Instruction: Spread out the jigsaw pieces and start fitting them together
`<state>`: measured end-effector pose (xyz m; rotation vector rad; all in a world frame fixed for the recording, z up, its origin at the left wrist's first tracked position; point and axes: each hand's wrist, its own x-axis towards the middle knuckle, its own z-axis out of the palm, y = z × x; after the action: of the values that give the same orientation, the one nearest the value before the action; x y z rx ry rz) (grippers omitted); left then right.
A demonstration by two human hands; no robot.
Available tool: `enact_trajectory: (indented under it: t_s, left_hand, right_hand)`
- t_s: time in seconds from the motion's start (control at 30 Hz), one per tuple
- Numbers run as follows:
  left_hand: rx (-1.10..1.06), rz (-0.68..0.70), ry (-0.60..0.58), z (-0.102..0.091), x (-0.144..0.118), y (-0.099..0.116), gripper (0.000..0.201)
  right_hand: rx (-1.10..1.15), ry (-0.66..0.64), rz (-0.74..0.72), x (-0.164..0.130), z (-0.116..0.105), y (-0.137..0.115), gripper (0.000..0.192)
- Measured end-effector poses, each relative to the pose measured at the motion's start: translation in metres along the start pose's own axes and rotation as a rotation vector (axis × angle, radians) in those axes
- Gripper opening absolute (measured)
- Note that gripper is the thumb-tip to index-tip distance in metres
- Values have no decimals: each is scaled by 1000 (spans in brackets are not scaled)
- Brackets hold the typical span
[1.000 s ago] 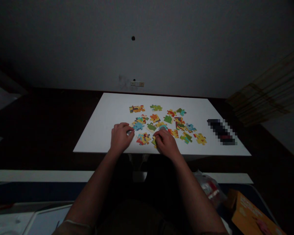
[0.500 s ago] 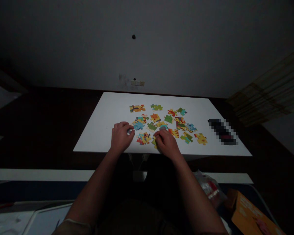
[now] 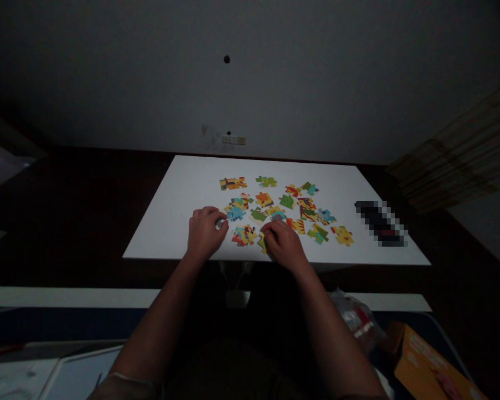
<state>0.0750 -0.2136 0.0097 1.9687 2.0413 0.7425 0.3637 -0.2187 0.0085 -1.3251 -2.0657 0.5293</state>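
Puzzle piece (image 3: 261, 242) near table (image 3: 170, 222) front edge, under right hand (image 3: 284, 243) fingertips, pinched; left hand (image 3: 205, 232) just beside, curled, grip unclear.

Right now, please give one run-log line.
left hand: on table, touching small piece | right hand: on puzzle piece | loose pieces: scattered beyond
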Motion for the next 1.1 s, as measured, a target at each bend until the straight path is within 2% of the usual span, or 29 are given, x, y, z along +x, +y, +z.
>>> enact_trajectory:
  t_s: [0.23,0.57,1.1]
  left_hand:
    - [53,9,-5,-1,-1,2,20]
    - [39,80,-21,1,-2,-1,18]
    - [18,110,-18,3,0,-4,19]
  right_hand:
    - [-4,15,-30,0,1,3,20]
    - [-3,19,-47,0,1,4,21]
    - [-1,10,-30,0,0,2,20]
